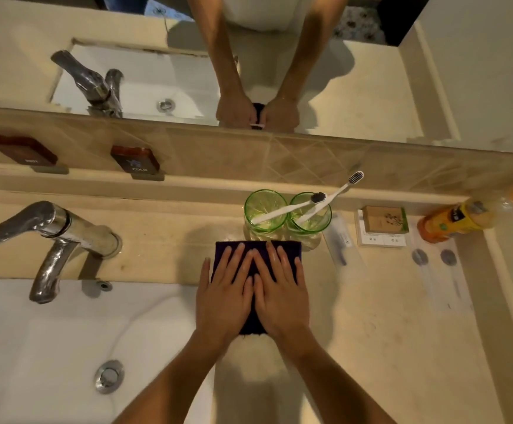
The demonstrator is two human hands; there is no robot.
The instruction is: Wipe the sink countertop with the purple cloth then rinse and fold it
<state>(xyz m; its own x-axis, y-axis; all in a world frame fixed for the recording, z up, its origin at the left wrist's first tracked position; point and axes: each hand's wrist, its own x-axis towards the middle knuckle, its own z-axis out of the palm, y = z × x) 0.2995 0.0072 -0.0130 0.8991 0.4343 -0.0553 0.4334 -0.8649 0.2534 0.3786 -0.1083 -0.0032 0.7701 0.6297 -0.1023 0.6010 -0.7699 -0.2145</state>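
Two hands press a folded purple cloth flat on a beige sink countertop [371, 301].

The white basin [50, 347] lies left; the dark purple cloth [289, 249], a neat rectangle, sits before two green glasses [266, 214] under the left hand [223, 296] and right hand [281, 296], fingers straight, gripping nothing.

Matt purple cloth [289, 250] on smooth beige stone countertop [371, 301]; glossy metal faucet [50, 240], green glass tumblers [266, 211].

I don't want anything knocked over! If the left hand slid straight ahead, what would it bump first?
Probably the left green glass, which stands just past the purple cloth beyond the left hand's fingertips.
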